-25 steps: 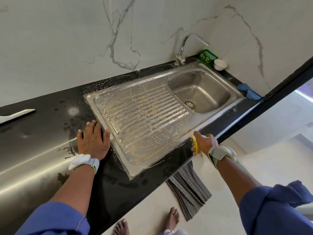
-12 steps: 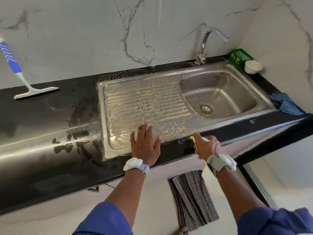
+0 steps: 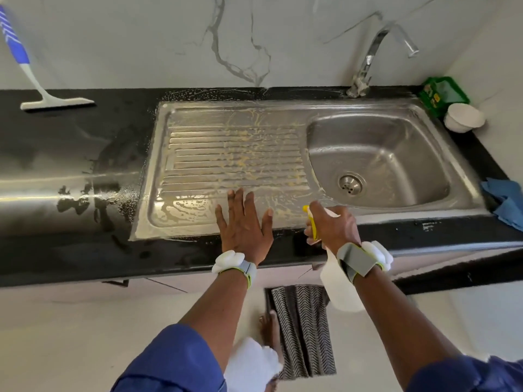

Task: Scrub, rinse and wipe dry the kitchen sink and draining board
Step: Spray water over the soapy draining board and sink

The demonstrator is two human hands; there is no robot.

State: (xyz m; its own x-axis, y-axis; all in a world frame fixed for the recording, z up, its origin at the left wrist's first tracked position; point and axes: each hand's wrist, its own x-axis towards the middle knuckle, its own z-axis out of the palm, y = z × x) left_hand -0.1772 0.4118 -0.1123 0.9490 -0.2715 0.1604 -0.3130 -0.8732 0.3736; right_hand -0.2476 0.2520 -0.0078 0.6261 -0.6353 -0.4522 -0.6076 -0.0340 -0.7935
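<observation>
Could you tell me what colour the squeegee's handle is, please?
The handle is blue with white stripes; the head view shows it, far left.

Blue sleeves (image 3: 169, 363) are worn down to the elbows; white padded bands (image 3: 229, 260) with grey straps are strapped above left hand (image 3: 243, 230) and right hand (image 3: 334, 224), both bare.

The left hand (image 3: 244, 224) has left the bench (image 3: 70, 154) off the 7 o'clock corner of the draining board (image 3: 226, 154). It now lies flat, fingers spread, on the board's front rim at 5 o'clock. The right hand (image 3: 334, 224) has brought the spray bottle (image 3: 339, 290) in over that rim. A squeegee (image 3: 56, 104) has come into view at 10 o'clock.
</observation>
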